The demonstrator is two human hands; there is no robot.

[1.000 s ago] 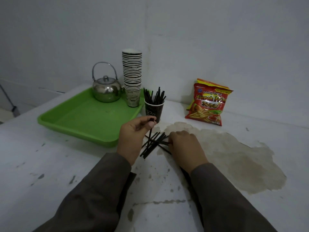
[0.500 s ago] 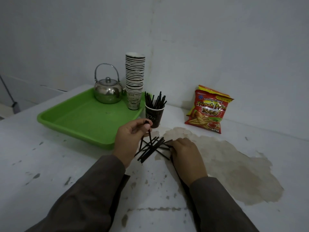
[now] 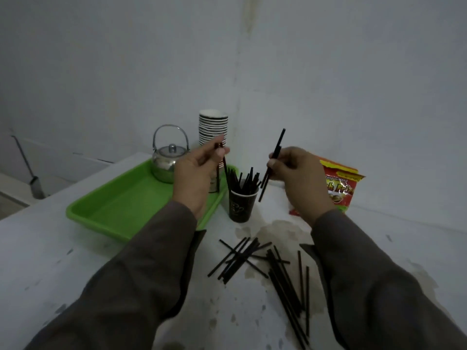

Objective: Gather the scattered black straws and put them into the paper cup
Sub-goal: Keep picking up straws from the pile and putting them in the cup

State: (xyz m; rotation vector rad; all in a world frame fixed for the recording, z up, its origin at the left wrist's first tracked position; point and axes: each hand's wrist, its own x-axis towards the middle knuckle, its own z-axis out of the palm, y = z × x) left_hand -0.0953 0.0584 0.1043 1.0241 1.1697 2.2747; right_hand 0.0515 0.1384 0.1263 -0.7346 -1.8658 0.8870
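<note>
both hands (image 3: 194, 170) now raised, straws (image 3: 274, 157) between fingers (image 3: 274, 164) above cup (image 3: 241, 204)

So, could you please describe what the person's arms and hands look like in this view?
Both arms wear long, loose sleeves of plain dark brownish-grey fabric, the left sleeve and the right sleeve, each ending at the wrist. The left hand and the right hand are bare: no gloves, rings, watch or markings are visible.

Single head-worn camera looks forward and down, close over the table (image 3: 50, 248) corner.
</note>
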